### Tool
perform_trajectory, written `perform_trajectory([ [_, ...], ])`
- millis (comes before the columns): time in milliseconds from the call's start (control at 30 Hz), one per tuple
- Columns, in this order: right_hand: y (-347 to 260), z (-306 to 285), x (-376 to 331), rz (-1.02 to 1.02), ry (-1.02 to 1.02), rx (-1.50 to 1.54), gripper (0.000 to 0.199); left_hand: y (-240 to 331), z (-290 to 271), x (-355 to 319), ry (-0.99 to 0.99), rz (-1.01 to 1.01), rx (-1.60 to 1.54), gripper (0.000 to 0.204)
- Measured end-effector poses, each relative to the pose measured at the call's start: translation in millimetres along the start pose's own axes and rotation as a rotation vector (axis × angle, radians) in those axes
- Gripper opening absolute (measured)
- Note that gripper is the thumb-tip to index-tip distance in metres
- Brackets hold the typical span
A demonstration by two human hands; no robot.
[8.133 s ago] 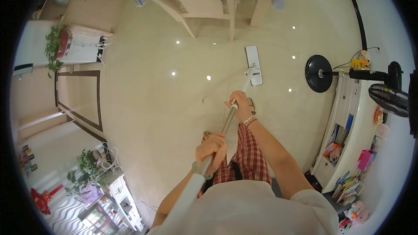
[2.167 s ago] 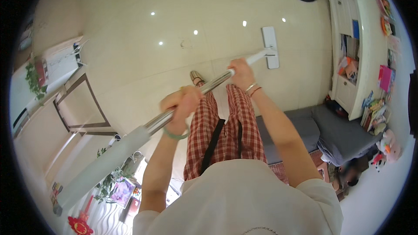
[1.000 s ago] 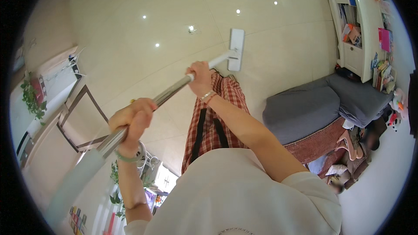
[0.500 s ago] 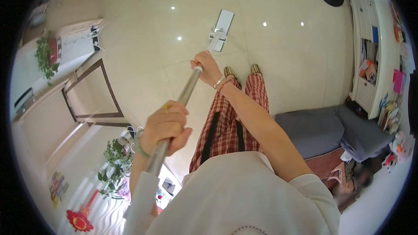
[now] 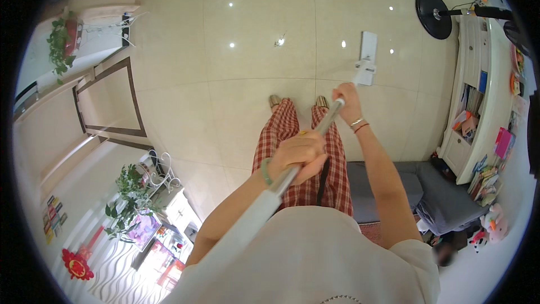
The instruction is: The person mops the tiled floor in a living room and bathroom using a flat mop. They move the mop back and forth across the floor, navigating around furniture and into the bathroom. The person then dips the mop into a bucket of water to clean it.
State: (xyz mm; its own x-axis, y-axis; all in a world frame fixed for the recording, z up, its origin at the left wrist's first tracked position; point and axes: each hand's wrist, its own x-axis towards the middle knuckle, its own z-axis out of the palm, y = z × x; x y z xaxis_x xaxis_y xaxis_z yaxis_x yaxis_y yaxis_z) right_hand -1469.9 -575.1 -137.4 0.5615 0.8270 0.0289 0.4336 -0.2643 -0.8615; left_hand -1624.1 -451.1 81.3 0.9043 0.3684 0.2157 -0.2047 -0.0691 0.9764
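Note:
A flat mop with a long metal handle runs slantwise from my lower left up to the right; its white rectangular mop head (image 5: 368, 48) lies on the tiled floor ahead of my right foot. My left hand (image 5: 297, 155), a green bangle at its wrist, is wrapped round the mop handle (image 5: 288, 177) close to a thicker white sleeve. Farther down, my right hand (image 5: 347, 101) grips the shaft just above the head, by a white collar. Both hands are closed on the mop. Palms and some fingers are hidden behind the handle.
To the right, a round black stand base (image 5: 433, 14) rests on the floor beside a white cabinet (image 5: 464, 118) with books. A grey sofa (image 5: 382, 186) is close on my right. Potted plants (image 5: 130, 197) and a white wire stand (image 5: 163, 170) are at left.
Both hands have swung the mop to the right, and its head has slid across the floor from ahead of my left foot to beyond my right foot. My feet have moved apart.

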Motion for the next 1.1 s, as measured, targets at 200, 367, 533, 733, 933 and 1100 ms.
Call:
perform_trajectory([
  [200, 32, 0, 36, 0.093, 0.08, -0.075, 0.018, -49, -18, 19, 0.065, -0.094, -0.194, 0.03],
  [367, -11, 83, 74, 0.01, 0.005, -0.061, 0.018, -29, -103, -10, 0.275, -0.216, -0.107, 0.031],
  [533, -92, 195, 113, -0.007, -0.083, -0.01, 0.017, 23, -213, -51, 0.427, -0.318, -0.018, 0.034],
  [733, -197, 311, 137, 0.02, -0.288, 0.095, 0.018, 90, -309, -94, 0.524, -0.366, 0.19, 0.032],
  [933, -266, 391, 156, -0.041, -0.377, 0.299, 0.015, 132, -350, -111, 0.51, -0.339, 0.425, 0.033],
  [1100, -280, 401, 165, -0.059, -0.563, 0.344, 0.01, 132, -348, -116, 0.465, -0.283, 0.527, 0.03],
])
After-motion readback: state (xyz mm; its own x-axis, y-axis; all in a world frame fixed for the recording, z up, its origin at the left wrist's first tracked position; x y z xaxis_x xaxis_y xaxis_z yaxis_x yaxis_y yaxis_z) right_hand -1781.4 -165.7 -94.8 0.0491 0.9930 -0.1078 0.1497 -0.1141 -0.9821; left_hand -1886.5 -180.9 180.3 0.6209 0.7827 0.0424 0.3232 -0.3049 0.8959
